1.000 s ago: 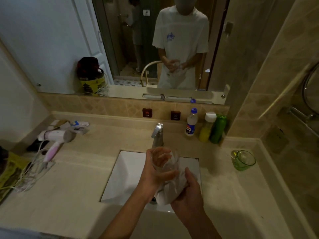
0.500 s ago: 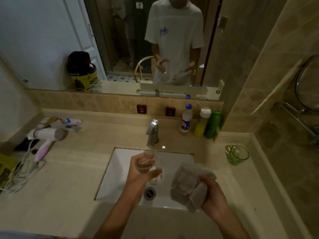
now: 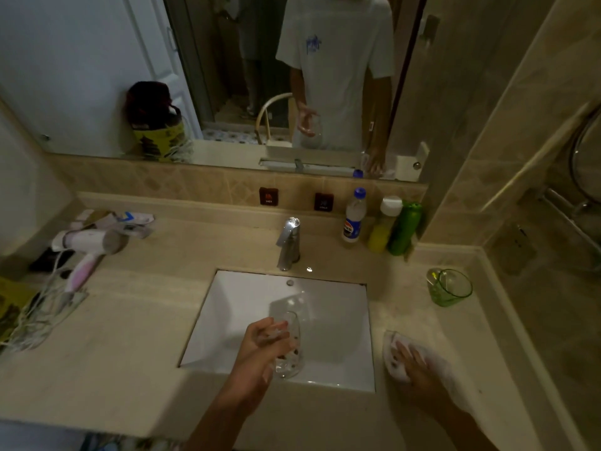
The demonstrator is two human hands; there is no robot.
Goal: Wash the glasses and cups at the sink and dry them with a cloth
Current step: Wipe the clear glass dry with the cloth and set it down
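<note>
My left hand [image 3: 265,341] grips a clear drinking glass [image 3: 290,348] and holds it over the front of the white sink basin [image 3: 237,307]. My right hand [image 3: 414,369] lies flat on a pale cloth [image 3: 395,362] that rests on the counter just right of the basin. A green glass cup [image 3: 450,288] stands on the counter further right, near the wall. The chrome tap [image 3: 289,244] rises behind the basin with no water running from it.
Three bottles [image 3: 382,222] stand behind the basin at the right. A hair dryer [image 3: 87,249] with tangled cords and small packets lie on the beige counter [image 3: 130,336] at the left. A mirror runs along the back wall; a tiled wall closes the right side.
My right hand has carried the cloth away from the glass, to the right, and set it down on the counter. My left hand has kept the glass, now lower over the basin.
</note>
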